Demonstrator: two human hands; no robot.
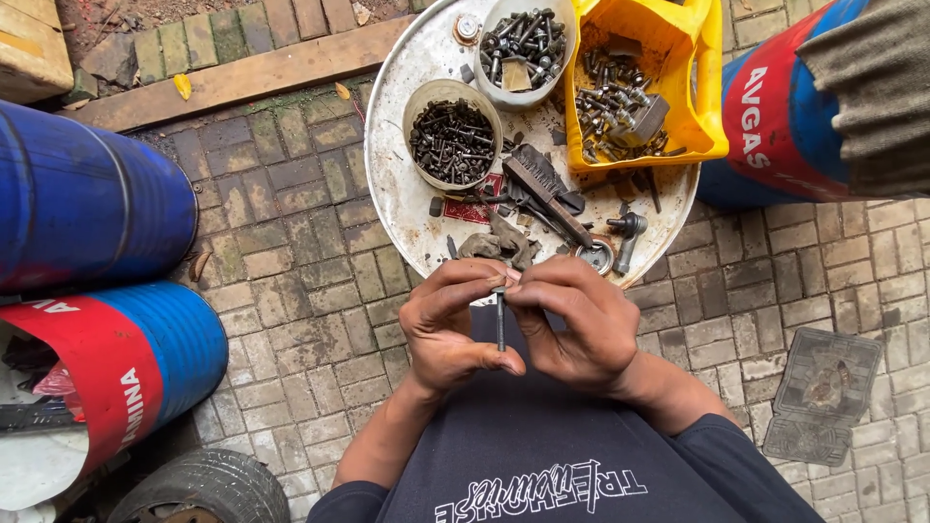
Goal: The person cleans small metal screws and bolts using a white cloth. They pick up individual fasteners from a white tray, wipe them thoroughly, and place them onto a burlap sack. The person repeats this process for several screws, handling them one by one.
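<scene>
One long bolt (501,320) stands between the two hands, its long axis running twelve to six o'clock, head up at twelve under the fingertips. The left hand (448,324) pinches it from nine o'clock, thumb pressed against the lower end near six. The right hand (576,324) closes on the top from three o'clock, fingertips pinching the head. At twelve o'clock from the hands sits one round metal tray (397,184) carrying two bowls (452,133) of dark screws and bolts, one yellow tub (702,87) of bolts and one wire brush (547,194). Three blue drums stand around.
</scene>
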